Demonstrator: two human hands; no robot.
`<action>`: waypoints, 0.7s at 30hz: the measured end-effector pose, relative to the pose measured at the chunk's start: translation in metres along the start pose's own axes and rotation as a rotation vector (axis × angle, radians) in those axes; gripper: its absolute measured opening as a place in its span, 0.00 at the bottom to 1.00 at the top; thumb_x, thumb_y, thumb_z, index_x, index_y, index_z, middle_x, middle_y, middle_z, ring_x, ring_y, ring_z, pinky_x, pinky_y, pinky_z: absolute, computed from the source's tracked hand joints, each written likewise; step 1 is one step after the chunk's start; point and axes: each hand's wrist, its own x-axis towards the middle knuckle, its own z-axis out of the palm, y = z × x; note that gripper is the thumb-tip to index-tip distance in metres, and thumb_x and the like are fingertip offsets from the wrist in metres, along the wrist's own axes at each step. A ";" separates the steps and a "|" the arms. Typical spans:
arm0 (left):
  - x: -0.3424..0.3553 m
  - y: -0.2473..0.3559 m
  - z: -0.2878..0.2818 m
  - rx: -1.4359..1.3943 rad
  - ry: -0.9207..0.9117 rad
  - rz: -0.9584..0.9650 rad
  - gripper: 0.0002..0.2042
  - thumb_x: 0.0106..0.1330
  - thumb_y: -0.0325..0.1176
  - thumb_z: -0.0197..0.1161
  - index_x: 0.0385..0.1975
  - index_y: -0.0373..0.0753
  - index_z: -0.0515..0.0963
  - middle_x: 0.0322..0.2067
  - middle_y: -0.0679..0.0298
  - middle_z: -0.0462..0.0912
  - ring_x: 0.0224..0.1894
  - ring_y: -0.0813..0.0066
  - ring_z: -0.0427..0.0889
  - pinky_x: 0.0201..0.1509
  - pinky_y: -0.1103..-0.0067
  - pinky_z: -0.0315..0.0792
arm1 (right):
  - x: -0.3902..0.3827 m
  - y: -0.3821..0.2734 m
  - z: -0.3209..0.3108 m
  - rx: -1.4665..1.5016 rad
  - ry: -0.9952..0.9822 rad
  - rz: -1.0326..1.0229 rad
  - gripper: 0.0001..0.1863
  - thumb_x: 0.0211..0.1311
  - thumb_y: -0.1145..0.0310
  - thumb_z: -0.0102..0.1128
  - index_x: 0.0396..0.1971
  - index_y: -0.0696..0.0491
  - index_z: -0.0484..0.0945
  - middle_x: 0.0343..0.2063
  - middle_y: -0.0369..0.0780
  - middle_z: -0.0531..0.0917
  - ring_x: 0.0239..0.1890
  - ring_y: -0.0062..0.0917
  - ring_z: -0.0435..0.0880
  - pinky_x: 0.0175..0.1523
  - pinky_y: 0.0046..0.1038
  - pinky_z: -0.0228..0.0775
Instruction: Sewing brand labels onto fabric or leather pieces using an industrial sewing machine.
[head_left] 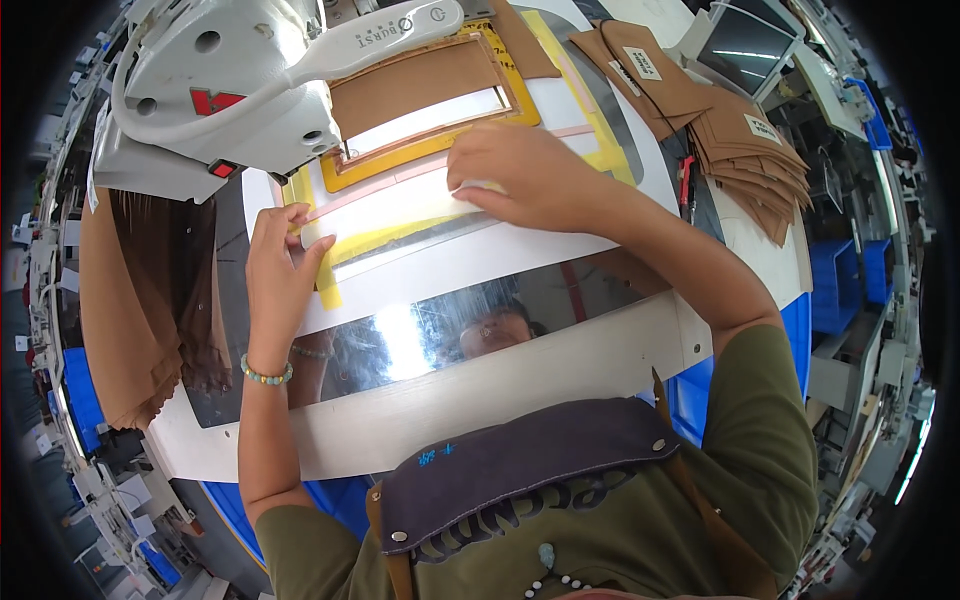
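Observation:
My left hand point(278, 275) is at the left end of a white strip point(385, 212), thumb and curled fingertips on its edge. My right hand point(525, 180) pinches the same strip farther right, fingers curled over it. The strip lies across a white board point(625, 220) bordered with yellow tape point(335, 283) and pink strips point(410, 172). Just above sits a yellow template frame point(520, 100) with a brown panel point(410, 85) inside. A white sewing machine point(220, 70) covers the board's upper left.
Stacked brown pieces point(745, 150) lie right, by a red-handled tool point(687, 185) and a screen device point(745, 45). Brown material point(130, 300) hangs left. A shiny metal strip point(420, 350) runs along the table's front edge. Blue bins point(830, 285) stand around the table.

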 end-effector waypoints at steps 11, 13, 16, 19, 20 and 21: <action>0.000 0.006 -0.007 -0.075 0.097 -0.146 0.08 0.65 0.28 0.76 0.39 0.34 0.87 0.29 0.63 0.83 0.31 0.75 0.77 0.36 0.79 0.72 | 0.008 0.020 -0.061 0.082 0.083 0.231 0.08 0.75 0.68 0.66 0.43 0.56 0.86 0.44 0.39 0.90 0.47 0.27 0.87 0.55 0.29 0.78; 0.006 0.030 -0.011 -0.126 0.093 -0.093 0.06 0.64 0.27 0.75 0.37 0.34 0.87 0.30 0.62 0.84 0.32 0.75 0.78 0.36 0.79 0.72 | 0.011 0.016 -0.047 0.226 0.096 0.217 0.10 0.73 0.66 0.66 0.43 0.57 0.87 0.42 0.41 0.89 0.45 0.29 0.87 0.53 0.31 0.78; 0.010 0.065 -0.011 -0.235 0.035 -0.024 0.04 0.65 0.25 0.74 0.35 0.33 0.86 0.31 0.63 0.85 0.33 0.77 0.79 0.38 0.80 0.71 | 0.027 -0.008 -0.021 0.387 0.123 0.072 0.12 0.70 0.64 0.70 0.46 0.56 0.87 0.42 0.42 0.89 0.45 0.31 0.87 0.53 0.31 0.77; 0.012 0.086 -0.012 -0.327 -0.065 -0.017 0.03 0.64 0.23 0.74 0.36 0.35 0.88 0.32 0.61 0.86 0.34 0.74 0.82 0.37 0.79 0.73 | 0.035 -0.034 -0.006 0.481 0.019 -0.058 0.17 0.67 0.65 0.74 0.51 0.55 0.86 0.44 0.42 0.90 0.47 0.32 0.87 0.54 0.31 0.78; 0.012 0.088 -0.012 -0.373 -0.126 -0.026 0.03 0.63 0.23 0.74 0.36 0.34 0.88 0.32 0.61 0.87 0.34 0.74 0.82 0.37 0.79 0.73 | 0.036 -0.042 -0.012 0.539 -0.121 0.071 0.13 0.66 0.66 0.74 0.47 0.55 0.88 0.42 0.40 0.90 0.44 0.28 0.88 0.51 0.30 0.79; 0.012 0.088 -0.013 -0.418 -0.187 -0.037 0.03 0.63 0.23 0.74 0.35 0.34 0.88 0.33 0.61 0.87 0.34 0.74 0.82 0.37 0.79 0.73 | 0.038 -0.044 -0.018 0.541 -0.122 0.073 0.13 0.66 0.66 0.74 0.47 0.55 0.88 0.42 0.40 0.90 0.44 0.28 0.88 0.51 0.30 0.79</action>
